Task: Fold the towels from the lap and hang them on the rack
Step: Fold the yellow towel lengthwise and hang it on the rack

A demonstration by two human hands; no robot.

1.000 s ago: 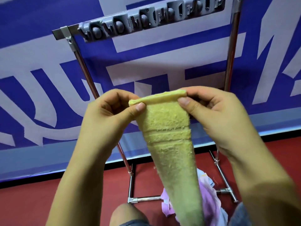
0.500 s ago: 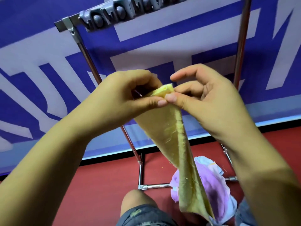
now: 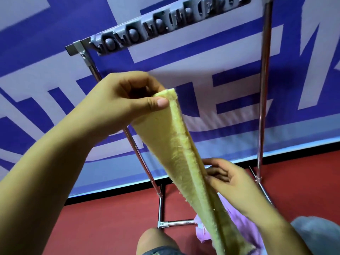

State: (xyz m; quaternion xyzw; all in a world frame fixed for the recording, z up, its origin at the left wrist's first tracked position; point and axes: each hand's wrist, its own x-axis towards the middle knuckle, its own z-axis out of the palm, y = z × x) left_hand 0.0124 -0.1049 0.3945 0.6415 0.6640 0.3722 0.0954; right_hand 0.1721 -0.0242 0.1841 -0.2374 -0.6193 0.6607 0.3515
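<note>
Two hands: left (image 3: 117,100), right (image 3: 231,181). One yellow towel (image 3: 176,150), one lilac cloth (image 3: 231,214), one metal rack (image 3: 264,89).
</note>
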